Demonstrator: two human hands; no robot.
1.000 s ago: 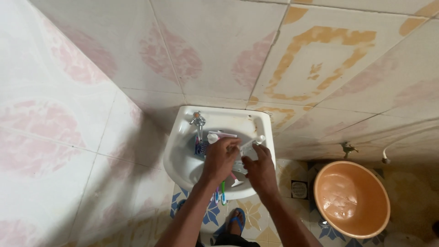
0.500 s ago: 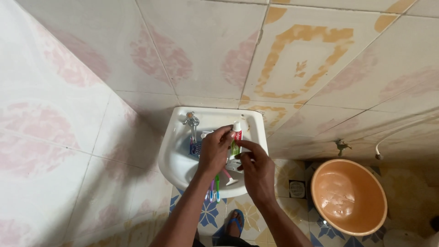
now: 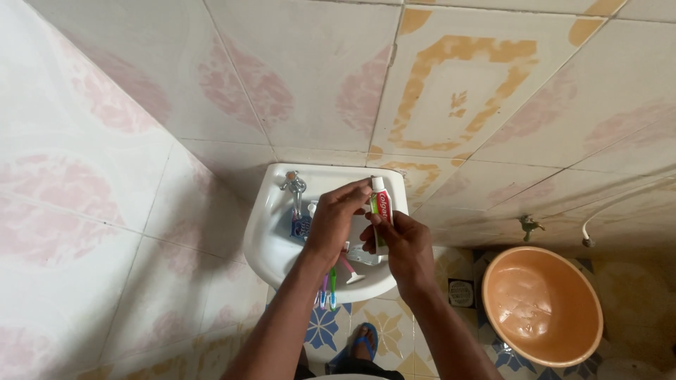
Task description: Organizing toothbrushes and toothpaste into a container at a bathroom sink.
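Note:
Over a small white wall sink (image 3: 274,246), my right hand (image 3: 401,250) holds a toothpaste tube (image 3: 380,206) upright, its white cap at the top. My left hand (image 3: 334,222) has its fingertips at the cap end of the tube, and several toothbrushes (image 3: 328,290) in purple, blue and green stick out below its palm. A pink razor (image 3: 348,271) lies in the basin under the hands. A blue and white item (image 3: 301,226) sits in the basin below the tap.
A metal tap (image 3: 293,185) stands at the sink's back left. An orange plastic basin (image 3: 542,306) sits on the patterned floor at the right, beneath a wall tap (image 3: 527,226). A floor drain (image 3: 461,293) lies between sink and basin. My sandalled foot (image 3: 360,343) shows below.
The toothpaste tube was lifted out of the sink and turned upright. My right hand now grips its body while my left fingers moved up to the cap.

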